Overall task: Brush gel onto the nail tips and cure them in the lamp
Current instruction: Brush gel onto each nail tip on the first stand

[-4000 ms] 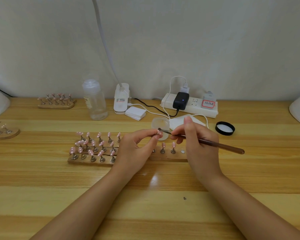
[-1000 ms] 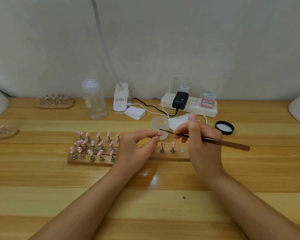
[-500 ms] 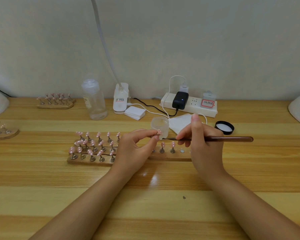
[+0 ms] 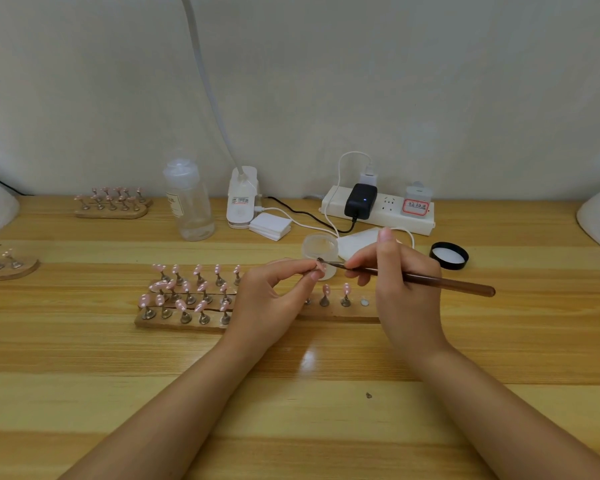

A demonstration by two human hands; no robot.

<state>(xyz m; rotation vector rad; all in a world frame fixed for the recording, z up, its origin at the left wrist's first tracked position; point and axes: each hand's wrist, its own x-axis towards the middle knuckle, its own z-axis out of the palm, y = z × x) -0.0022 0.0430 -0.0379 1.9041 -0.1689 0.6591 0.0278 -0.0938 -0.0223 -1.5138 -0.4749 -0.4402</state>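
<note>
Wooden rack (image 4: 174, 322) of pink nail tips (image 4: 187, 289) at left-centre of table (image 4: 84, 358). Left hand (image 4: 271, 299) pinches one pink tip (image 4: 321, 268) above rack. Brush (image 4: 413, 278) bristles touch that tip, in front of small gel jar (image 4: 321, 249). Right hand (image 4: 402, 285) grips brush pen-style. Black lid (image 4: 449, 256) at right.

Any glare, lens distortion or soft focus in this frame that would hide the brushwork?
Head view: one bright glare patch on the table near the wrists, well clear of the work; wide-angle bending curves the table's back edge and stretches the forearms; lighting is even with soft shadows; the brush tip on the nail tip, pinched by the left hand, is small and slightly soft, so gel coverage cannot be judged.
</note>
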